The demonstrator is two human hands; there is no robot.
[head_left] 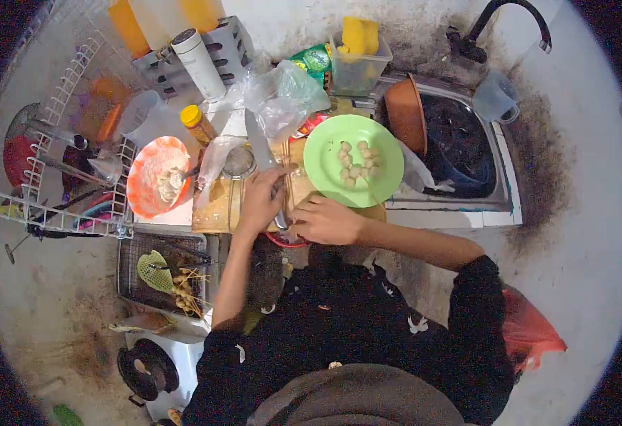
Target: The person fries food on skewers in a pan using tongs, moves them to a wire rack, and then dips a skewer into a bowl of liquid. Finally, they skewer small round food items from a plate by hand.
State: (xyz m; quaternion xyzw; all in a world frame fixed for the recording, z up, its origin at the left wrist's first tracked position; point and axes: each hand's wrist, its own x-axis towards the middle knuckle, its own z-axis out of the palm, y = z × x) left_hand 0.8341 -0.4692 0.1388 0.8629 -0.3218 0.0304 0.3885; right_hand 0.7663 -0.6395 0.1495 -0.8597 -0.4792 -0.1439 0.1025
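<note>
My left hand (261, 204) is over the wooden board, beside the handle of a long knife (260, 142), with its fingers bent toward some thin sticks (287, 153). Fingers curled together, my right hand (325, 221) is at the board's front edge, just below the green plate (318, 167). What either hand pinches is too small to make out. Small pale balls (357, 172) lie in the middle of the plate. Left of the knife, a small strainer (239, 163) rests on the board (215, 209).
An orange bowl (140, 181) with white paste stands left, near a wire rack (123, 192). Behind are a yellow-lidded jar (199, 126), a white flask (199, 67) and a plastic bag (286, 99). The sink (460, 153) is right; a basket with skewers (187, 295) sits lower left.
</note>
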